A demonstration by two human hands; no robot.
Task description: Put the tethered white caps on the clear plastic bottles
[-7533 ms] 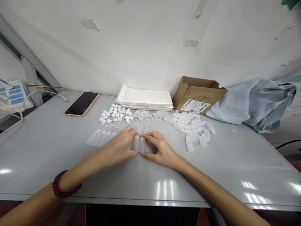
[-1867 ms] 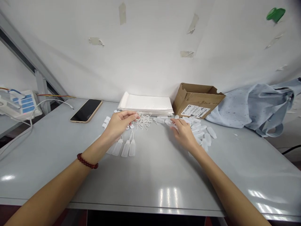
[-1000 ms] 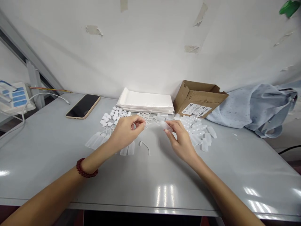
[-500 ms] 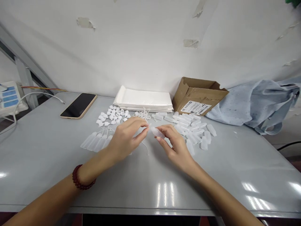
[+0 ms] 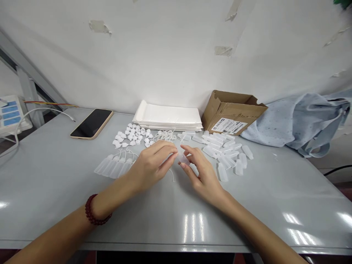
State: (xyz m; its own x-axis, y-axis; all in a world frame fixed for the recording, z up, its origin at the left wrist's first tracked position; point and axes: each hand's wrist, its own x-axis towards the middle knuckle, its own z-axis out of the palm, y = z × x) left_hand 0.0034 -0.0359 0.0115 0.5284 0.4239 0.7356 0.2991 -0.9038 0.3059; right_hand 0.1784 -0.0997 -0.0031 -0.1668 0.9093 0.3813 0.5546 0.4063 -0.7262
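Above the grey table (image 5: pixel 264 205), at the middle of the view, a translucent bottle (image 5: pixel 183 158) lies on its side in the air between both hands, its narrow end toward the left. The right hand (image 5: pixel 205 176) holds it by the body, thumb below and fingers (image 5: pixel 189 151) above, spread a little and pressing from opposite sides. The left hand (image 5: pixel 151 165) sits at the nozzle end with its fingers close together; its fingertips (image 5: pixel 173 150) reach the bottle, but whether they clamp it cannot be told. A thin white cord (image 5: pixel 172 176) hangs below the hands. The bottle looks very light, with a thin, slightly soft wall that may give under a pinch, and its smooth surface may slip, so the wide body seems the surest hold. Near the left hand lie a row of corded bottles (image 5: pixel 112 165) and white caps (image 5: pixel 132 134); loose bottles (image 5: pixel 222 154) lie to the right, with a tangle of cords (image 5: pixel 165 136) beyond the hands.
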